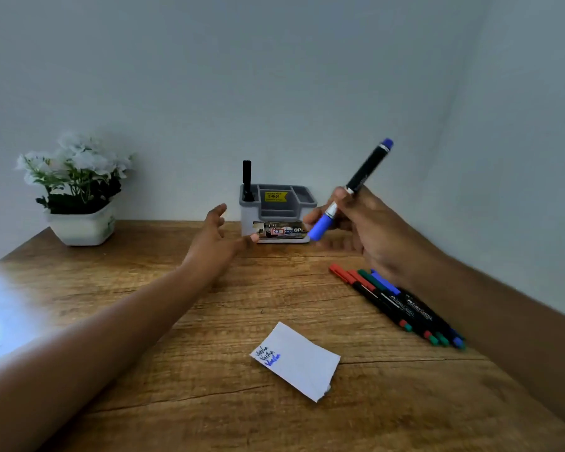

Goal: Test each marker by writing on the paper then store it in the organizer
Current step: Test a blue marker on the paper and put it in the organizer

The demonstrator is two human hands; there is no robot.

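My right hand (362,223) grips a black marker with a blue cap (353,187), held in the air with the capped end pointing down-left, just right of the grey organizer (276,207). A black marker (247,181) stands in the organizer's left slot. My left hand (216,236) hovers open just left of the organizer, fingers spread, holding nothing. A small white paper (299,360) lies on the wooden table nearer to me, with black and blue handwriting at its left edge. Several capped markers (395,301), red, green and blue, lie side by side on the right.
A white pot with white flowers (79,190) stands at the table's back left. A pale wall rises right behind the organizer. Bright glare falls on the table's left edge (0,308).
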